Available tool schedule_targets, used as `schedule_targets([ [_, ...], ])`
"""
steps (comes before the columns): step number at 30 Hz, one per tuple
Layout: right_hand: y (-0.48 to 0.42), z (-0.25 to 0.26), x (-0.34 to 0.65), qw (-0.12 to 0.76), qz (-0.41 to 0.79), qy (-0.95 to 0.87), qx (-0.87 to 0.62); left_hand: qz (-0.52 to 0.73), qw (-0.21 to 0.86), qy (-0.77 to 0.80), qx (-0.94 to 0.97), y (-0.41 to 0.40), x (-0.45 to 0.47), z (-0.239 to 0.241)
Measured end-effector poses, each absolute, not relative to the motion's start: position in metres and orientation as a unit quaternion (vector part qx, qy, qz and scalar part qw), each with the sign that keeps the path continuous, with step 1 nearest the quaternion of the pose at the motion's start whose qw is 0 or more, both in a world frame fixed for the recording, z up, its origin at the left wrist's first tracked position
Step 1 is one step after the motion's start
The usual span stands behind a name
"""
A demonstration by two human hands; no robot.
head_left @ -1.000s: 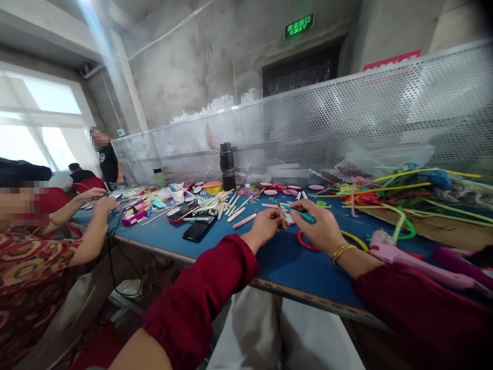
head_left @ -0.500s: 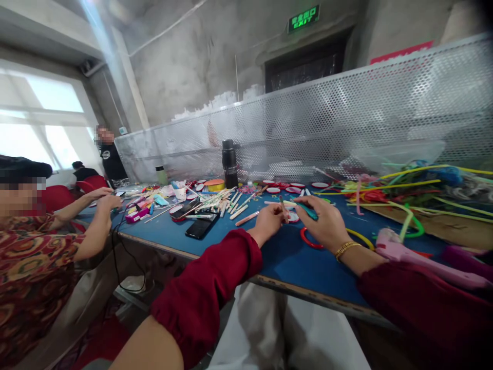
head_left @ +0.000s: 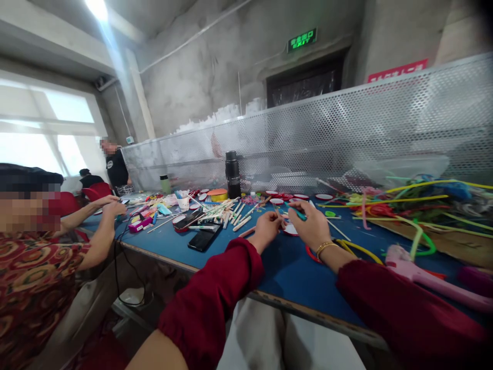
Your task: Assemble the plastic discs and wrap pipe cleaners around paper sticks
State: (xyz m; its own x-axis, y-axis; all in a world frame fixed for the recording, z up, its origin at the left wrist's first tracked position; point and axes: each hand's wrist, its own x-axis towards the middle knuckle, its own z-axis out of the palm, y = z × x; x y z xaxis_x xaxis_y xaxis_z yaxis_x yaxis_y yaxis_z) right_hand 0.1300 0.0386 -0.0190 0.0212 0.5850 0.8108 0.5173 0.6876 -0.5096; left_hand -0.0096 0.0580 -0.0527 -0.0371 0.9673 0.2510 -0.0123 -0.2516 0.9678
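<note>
My left hand [head_left: 268, 227] is closed, thumb and fingertips pinched on a small thin stick whose end is mostly hidden. Just to its right, my right hand [head_left: 310, 223] grips a slim teal tool [head_left: 298, 213], held slanting between thumb and fingers; its exact kind is hard to make out. The two hands nearly meet above a white round lid with a red rim [head_left: 291, 231]. A flat wooden stick [head_left: 247, 233] lies left of my left hand. Beneath my right wrist, red and yellow tubing [head_left: 362, 250] shows in part.
Behind are heaped wooden sticks [head_left: 231, 209], two phones, including a black phone [head_left: 204, 239], and a black thermos [head_left: 232, 174]. Coloured strips [head_left: 400, 198] and a pink glue gun [head_left: 431, 280] lie right. A perforated metal screen [head_left: 346, 123] borders the table. A co-worker [head_left: 42, 257] sits left.
The short stick in my left hand stood upright before and is now mostly hidden by the fingers. My right hand has shifted slightly left with the teal tool. The view has tilted up a little.
</note>
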Motion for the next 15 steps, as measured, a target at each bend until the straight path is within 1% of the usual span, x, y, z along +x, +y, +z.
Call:
schedule_targets([
  [2, 0.04, -0.02, 0.127, 0.636, 0.082, -0.667, -0.379, 0.573, 0.434, 0.435, 0.543, 0.059, -0.009, -0.054],
  [4, 0.038, -0.022, 0.127, 0.653, 0.11, -0.658, -0.359, 0.574, 0.43, 0.433, 0.545, 0.06, -0.009, -0.057],
  [10, 0.031, -0.032, 0.135, 0.608, 0.098, -0.704, -0.354, 0.552, 0.403, 0.434, 0.588, 0.059, -0.014, -0.06],
  [15, 0.031, -0.035, 0.131, 0.59, 0.096, -0.715, -0.362, 0.543, 0.387, 0.449, 0.595, 0.056, -0.016, -0.057],
])
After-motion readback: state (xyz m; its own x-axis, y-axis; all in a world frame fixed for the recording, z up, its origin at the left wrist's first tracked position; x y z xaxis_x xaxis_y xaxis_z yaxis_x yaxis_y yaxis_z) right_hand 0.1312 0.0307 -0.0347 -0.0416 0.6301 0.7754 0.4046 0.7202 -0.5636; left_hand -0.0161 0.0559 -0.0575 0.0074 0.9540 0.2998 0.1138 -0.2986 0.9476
